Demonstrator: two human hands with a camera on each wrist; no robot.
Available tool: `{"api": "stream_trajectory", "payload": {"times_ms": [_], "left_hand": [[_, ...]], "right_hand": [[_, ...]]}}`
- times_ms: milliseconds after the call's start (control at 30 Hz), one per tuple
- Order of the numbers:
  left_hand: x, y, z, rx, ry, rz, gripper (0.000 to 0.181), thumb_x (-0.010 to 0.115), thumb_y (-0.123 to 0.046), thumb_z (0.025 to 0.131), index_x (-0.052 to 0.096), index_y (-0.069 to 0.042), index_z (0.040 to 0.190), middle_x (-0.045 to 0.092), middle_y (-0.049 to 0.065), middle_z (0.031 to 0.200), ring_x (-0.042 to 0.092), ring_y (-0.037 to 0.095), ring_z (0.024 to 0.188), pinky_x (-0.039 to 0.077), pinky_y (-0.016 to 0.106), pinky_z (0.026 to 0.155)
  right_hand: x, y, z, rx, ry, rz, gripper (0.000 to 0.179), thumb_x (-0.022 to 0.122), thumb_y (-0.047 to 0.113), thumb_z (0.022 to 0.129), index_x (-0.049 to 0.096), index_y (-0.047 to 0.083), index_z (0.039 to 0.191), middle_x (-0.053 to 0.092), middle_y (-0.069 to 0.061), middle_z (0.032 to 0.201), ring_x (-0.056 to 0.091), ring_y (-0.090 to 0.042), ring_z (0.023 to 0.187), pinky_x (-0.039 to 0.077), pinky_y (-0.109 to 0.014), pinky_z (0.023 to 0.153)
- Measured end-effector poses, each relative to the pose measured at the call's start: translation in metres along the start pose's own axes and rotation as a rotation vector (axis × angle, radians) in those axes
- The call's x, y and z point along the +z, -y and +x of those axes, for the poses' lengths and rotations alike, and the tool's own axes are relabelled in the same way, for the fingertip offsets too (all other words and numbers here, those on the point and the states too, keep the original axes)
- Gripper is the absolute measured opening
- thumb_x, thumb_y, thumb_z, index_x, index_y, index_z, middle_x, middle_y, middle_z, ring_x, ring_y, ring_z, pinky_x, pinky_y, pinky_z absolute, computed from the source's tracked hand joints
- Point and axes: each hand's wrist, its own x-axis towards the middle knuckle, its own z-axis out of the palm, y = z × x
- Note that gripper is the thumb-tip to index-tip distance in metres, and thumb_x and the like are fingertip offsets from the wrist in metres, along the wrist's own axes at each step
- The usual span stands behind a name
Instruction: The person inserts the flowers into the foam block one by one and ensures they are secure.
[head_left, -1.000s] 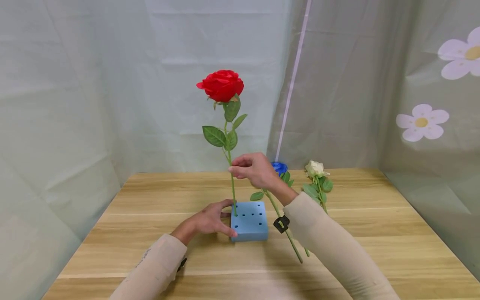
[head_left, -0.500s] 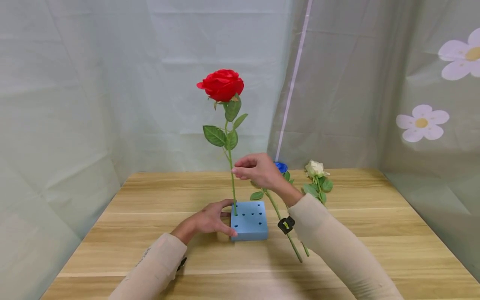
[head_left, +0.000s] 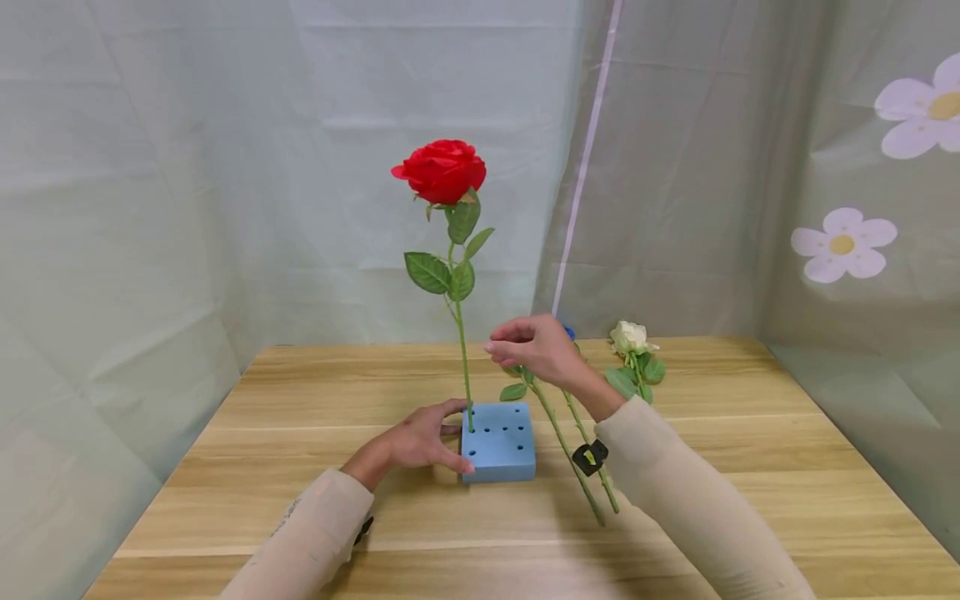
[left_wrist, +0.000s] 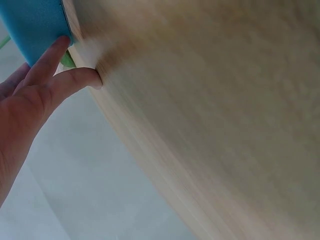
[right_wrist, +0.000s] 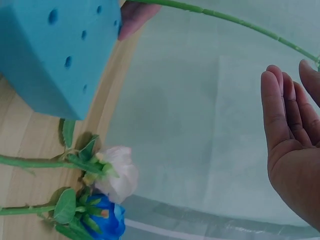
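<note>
A red rose (head_left: 441, 172) stands upright, its stem in a hole near the left edge of a light-blue foam block (head_left: 497, 454) in the head view. My left hand (head_left: 422, 435) holds the block's left side, thumb at the front corner and fingers toward the back corner. Seen from the left wrist, fingertips meet the block's edge (left_wrist: 37, 25). My right hand (head_left: 547, 348) is raised to the right of the rose's stem, apart from it, fingers and thumb loosely bent around nothing. The right wrist view shows that hand (right_wrist: 295, 145) with a bare palm.
A white rose (head_left: 630, 338) and a blue rose (head_left: 570, 332), the latter mostly behind my right hand, lie on the wooden table (head_left: 315, 508). Their stems run toward the front, right of the block. Cloth curtains (head_left: 360, 100) enclose the table's back and sides.
My right hand has let go of the red rose's stem and moved right and slightly down. The rose stays upright in the block, and my left hand has not moved.
</note>
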Motion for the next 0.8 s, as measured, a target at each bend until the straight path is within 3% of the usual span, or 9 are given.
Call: {"api": "stream_trajectory", "payload": {"times_ms": [233,800], "left_hand": [[0.001,0.001,0.000,0.000,-0.004,0.002,0.101,0.091,-0.024,0.073,0.033,0.000,0.152,0.039,0.018,0.154,0.051,0.037,0.131,0.038,0.050,0.110],[0.001,-0.001,-0.002,-0.009,-0.008,0.010,0.102,0.091,-0.023,0.073,0.032,0.001,0.152,0.037,0.021,0.154,0.050,0.039,0.132,0.039,0.050,0.108]], "right_hand": [[-0.008,-0.009,-0.005,0.026,-0.015,0.040,0.024,0.071,0.012,0.094,0.070,-0.006,0.110,0.071,-0.021,0.099,0.071,-0.027,0.086,0.059,-0.036,0.078],[-0.025,-0.024,-0.017,0.059,-0.058,0.012,0.023,0.070,0.014,0.095,0.071,-0.007,0.106,0.072,-0.014,0.089,0.071,-0.022,0.080,0.059,-0.034,0.076]]}}
